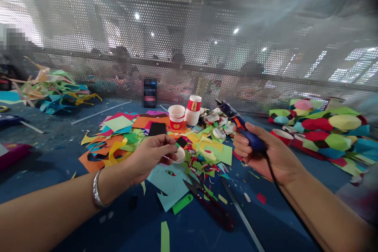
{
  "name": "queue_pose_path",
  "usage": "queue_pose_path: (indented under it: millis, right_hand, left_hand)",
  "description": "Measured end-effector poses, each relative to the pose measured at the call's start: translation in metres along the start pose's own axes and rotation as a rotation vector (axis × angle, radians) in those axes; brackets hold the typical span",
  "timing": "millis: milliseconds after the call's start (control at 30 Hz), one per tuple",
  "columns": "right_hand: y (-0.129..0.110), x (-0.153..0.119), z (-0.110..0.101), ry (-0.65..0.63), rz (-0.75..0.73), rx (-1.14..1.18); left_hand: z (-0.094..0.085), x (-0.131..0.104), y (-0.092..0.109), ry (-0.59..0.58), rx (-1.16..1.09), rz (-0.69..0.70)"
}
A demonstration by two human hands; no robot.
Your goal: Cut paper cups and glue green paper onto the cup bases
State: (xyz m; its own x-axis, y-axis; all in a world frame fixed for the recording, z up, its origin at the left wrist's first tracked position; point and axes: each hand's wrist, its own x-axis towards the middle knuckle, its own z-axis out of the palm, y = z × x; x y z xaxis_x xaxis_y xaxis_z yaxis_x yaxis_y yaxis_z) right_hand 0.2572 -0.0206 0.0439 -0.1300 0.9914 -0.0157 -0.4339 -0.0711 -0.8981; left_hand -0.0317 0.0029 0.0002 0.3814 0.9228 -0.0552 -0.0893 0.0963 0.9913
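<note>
Between the thumb and fingers of my left hand is a small black paper piece, held over the pile of coloured paper. A round white piece shows just beside those fingertips; whether they touch it I cannot tell. My right hand is wrapped round a blue glue gun with an orange trigger, its nozzle pointing up and to the left. A black cord runs down from its handle along the forearm. Light blue paper lies below my left hand.
Dark-handled scissors and a clear glue stick lie in front. Stacked paper cups and a phone stand behind the scraps. Coloured paper crafts sit at right, cut strips at left. A perforated metal screen rises behind.
</note>
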Motion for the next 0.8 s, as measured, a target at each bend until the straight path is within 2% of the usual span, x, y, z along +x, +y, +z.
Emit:
queue_pose_path:
  millis: [100,267,533,633,800]
  right_hand:
    - [0.003,-0.002,0.006,-0.077,-0.001,0.05]
    - [0.01,-0.005,0.016,-0.115,-0.01,0.066]
    - [0.017,-0.006,0.023,-0.108,-0.053,0.038]
    - [0.021,-0.006,0.022,-0.06,-0.083,-0.125]
    - [0.03,-0.011,0.022,0.037,-0.078,-0.762]
  left_hand:
    - [0.001,0.0,0.001,-0.003,-0.006,-0.014]
    - [0.004,-0.001,0.003,0.003,-0.018,-0.032]
    - [0.0,0.001,0.001,0.017,-0.079,-0.031]
    - [-0.001,0.002,0.0,0.031,-0.139,-0.016]
    - [-0.001,0.001,0.002,0.048,-0.21,0.013]
